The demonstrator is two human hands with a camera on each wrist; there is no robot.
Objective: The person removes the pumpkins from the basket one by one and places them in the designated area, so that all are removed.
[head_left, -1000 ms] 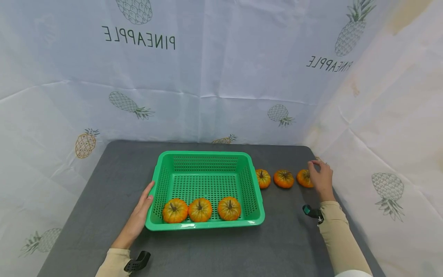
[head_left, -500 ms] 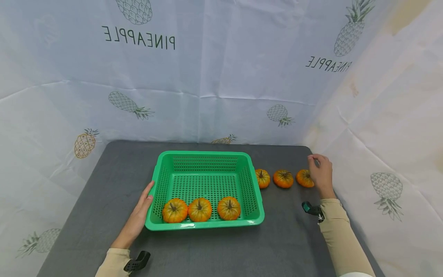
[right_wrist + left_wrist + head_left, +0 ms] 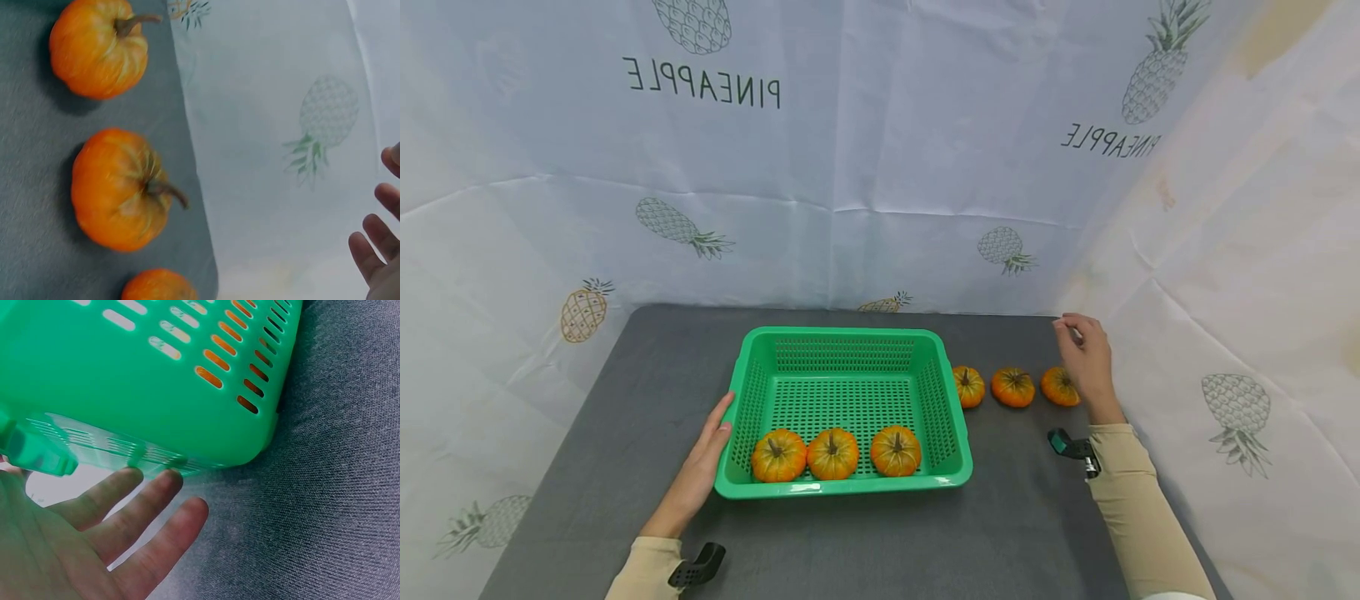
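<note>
A green plastic basket [image 3: 842,490] stands on the dark table, with three small orange pumpkins inside along its near wall; one pumpkin [image 3: 896,452] sits apart from the other two. My left hand [image 3: 696,467] rests against the basket's left side, its fingers straight in the left wrist view. Right of the basket, three more pumpkins stand in a row: a near one [image 3: 968,387], a middle one [image 3: 1013,388] and an outer one [image 3: 1059,386]. My right hand [image 3: 1088,362] is raised beside and beyond the outer pumpkin, fingers loosely bent, holding nothing.
The dark grey table [image 3: 850,550] ends at the back and right against a hanging white cloth [image 3: 880,142] with printed pineapples. The near pumpkin of the row is partly hidden behind the basket's right wall.
My right hand has risen and moved away from me, slightly left, up from beside the outer pumpkin. The left hand, basket and pumpkins stay where they were.
</note>
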